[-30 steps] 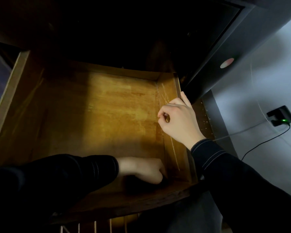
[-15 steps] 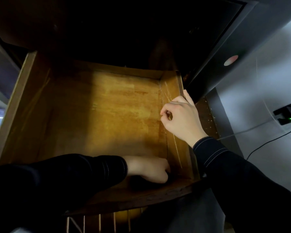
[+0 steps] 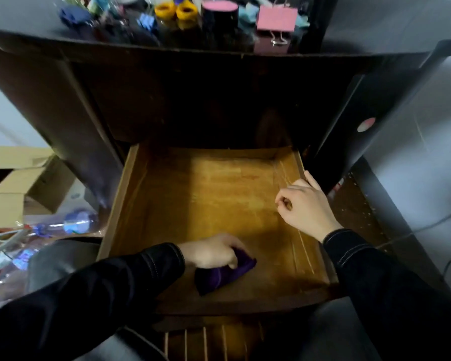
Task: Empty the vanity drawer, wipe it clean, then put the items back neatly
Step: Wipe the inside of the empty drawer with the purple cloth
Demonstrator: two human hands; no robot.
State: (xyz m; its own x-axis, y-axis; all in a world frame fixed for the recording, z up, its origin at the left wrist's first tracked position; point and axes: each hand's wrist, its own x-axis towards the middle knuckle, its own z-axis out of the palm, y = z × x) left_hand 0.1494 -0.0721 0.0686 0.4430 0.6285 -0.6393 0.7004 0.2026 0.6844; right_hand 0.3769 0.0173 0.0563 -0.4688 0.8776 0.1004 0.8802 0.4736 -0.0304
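Since the earlier frames the left hand (image 3: 214,252) has been shifted out of the drawer's lower-right corner to nearer the middle of the front edge. The view has been pulled back, so the vanity top is now in frame. The right hand (image 3: 303,207) is kept on the right wall as before.

Bottom of frame: dark sleeves (image 3: 102,287) are seen coming in from both lower corners. Pale slats (image 3: 206,342) are visible under the drawer front, dimly lit.

Left hand: fingers are curled down over a purple cloth (image 3: 224,274), which is bunched and pressed to the drawer floor, lower centre. The cloth is gripped, with part of it sticking out below and right of the hand.

Right hand: set on the top edge of the right wall, right of centre. Fingers are curled, the thumb tip is brought to the forefinger, and one finger is laid over the outer rim. Whether the wall is actually gripped cannot be told.

The drawer (image 3: 206,194) is wooden and pulled out. Only cloth and left hand are seen on its floor.

Mid-left: cardboard boxes (image 3: 18,183), and a plastic bottle (image 3: 71,222) lying below them. Right: a round pink sticker (image 3: 366,125) on a dark panel.

Top of frame: the tabletop (image 3: 50,35) is loaded with small blurred items. These include two yellow pieces (image 3: 175,10), a black cylinder (image 3: 220,15) with a pink top, a pink binder clip (image 3: 276,18) and blue clips (image 3: 146,22).
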